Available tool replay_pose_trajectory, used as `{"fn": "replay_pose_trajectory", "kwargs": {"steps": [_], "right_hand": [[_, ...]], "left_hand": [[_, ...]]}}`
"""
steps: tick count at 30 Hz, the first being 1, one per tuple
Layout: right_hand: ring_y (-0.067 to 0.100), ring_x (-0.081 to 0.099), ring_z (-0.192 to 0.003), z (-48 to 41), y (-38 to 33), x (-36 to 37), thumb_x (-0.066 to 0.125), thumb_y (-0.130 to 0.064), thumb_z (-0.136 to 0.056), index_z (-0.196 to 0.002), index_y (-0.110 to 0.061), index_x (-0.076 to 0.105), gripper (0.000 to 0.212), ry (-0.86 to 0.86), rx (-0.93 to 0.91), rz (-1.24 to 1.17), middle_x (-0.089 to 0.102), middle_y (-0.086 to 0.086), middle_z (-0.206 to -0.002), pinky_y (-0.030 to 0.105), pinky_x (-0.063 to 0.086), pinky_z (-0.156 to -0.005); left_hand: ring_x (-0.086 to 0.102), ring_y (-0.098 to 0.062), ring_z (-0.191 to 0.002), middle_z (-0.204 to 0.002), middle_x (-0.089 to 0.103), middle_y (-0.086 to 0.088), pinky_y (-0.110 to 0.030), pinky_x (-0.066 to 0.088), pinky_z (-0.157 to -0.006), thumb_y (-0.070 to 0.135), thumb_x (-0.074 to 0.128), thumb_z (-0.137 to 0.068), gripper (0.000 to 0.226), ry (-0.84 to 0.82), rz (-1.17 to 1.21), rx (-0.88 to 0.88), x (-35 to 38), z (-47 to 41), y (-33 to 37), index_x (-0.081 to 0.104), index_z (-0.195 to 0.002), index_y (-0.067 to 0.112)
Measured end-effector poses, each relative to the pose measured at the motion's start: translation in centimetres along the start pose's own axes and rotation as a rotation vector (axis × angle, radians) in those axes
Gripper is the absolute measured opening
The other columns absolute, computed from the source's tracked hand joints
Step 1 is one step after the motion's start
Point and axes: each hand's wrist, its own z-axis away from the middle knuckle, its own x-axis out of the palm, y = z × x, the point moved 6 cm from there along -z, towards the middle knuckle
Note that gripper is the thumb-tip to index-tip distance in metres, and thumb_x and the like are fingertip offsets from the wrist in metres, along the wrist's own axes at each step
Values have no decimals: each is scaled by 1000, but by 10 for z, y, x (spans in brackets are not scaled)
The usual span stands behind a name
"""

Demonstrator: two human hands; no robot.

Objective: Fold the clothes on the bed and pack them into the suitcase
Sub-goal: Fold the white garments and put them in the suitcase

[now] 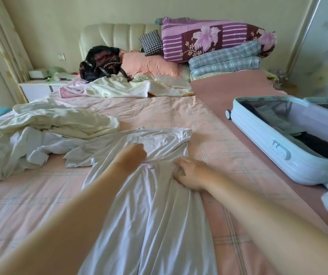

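Black backpack (101, 63) against cream headboard (119, 34), beside peach pillow (151, 65). Checkered cushion (151, 43) leans on purple floral quilt (208, 39) atop folded plaid blanket (224, 60). White nightstand (38, 88) left.

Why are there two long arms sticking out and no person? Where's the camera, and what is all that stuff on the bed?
No machine here, just a person. The camera sits on their head and looks down, so you see only their arms; the wide lens makes them look long. This is the only picture. The left hand and the right hand both grip a white garment spread on the pink checked sheet, bunching it in the middle. To the left lies a heap of pale unfolded clothes. On the right lies an open light blue suitcase with some dark things already inside. At the far end are a pink pillow, folded quilts and a black bag.
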Motion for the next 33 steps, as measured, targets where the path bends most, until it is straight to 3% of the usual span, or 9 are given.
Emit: {"fn": "replay_pose_trajectory", "kwargs": {"steps": [5,9,13,17,21,25,28,31,33], "right_hand": [[23,43,-138,-50,25,-11,39,-54,-100,-146,-29,46,53,80,53,-4,45,-1,-152,40,31,-113],[24,55,-124,-90,47,-41,42,-24,-102,-132,-24,57,34,244,47,-19,51,-2,-141,38,45,-99],[27,59,-121,-135,69,-55,44,-10,-96,-148,-31,40,56,218,65,73,41,-4,-150,39,49,-95],[27,61,-114,-176,87,-55,55,-20,-97,-130,-26,59,34,178,98,145,61,3,-132,31,46,-85],[33,62,-88,-198,88,-86,51,-7,-93,-99,-9,66,16,488,182,60,68,12,-100,32,43,-68],[36,57,-110,-209,62,-84,46,-1,-90,-118,-6,59,31,507,217,-100,58,15,-120,39,46,-91],[36,34,-138,-209,38,-48,49,-23,-97,-147,-14,37,52,381,267,34,32,17,-152,47,29,-113],[35,36,-142,-200,6,-25,41,-41,-97,-148,-23,45,55,442,-38,32,33,15,-159,50,26,-114],[30,26,-150,-197,-5,-3,32,-51,-101,-153,-37,35,54,201,-130,49,23,10,-165,48,19,-121]], "left_hand": [[62,-24,-103,-105,64,-2,-28,47,-85,-5,50,-86,34,-17,189,-203,1,-22,-64,75,-98,16],[59,-25,-115,-130,59,-7,-34,48,-97,7,48,-98,29,127,296,-131,-3,-71,-41,65,-120,15],[50,-23,-130,-143,49,-1,-40,49,-98,37,49,-101,37,-114,0,-123,25,-109,-34,52,-137,27],[63,-29,-99,-113,63,-5,-41,55,-78,18,46,-99,20,62,46,-192,21,-127,-57,66,-102,20],[65,-34,-93,-106,63,-15,-44,56,-77,0,48,-95,20,217,60,-384,8,-140,-98,64,-106,7],[62,-37,-104,-112,63,-18,-40,50,-81,-6,45,-90,30,165,155,-470,18,-149,-92,64,-111,4],[55,-36,-114,-121,56,-14,-43,48,-88,1,42,-93,37,107,152,-383,37,-142,-81,58,-125,10],[49,-35,-119,-125,53,-12,-45,46,-90,9,36,-99,37,79,171,-381,50,-125,-96,54,-131,15],[50,-37,-117,-128,49,-13,-46,45,-88,6,41,-96,39,126,259,-374,47,-109,-111,51,-132,15]]}}
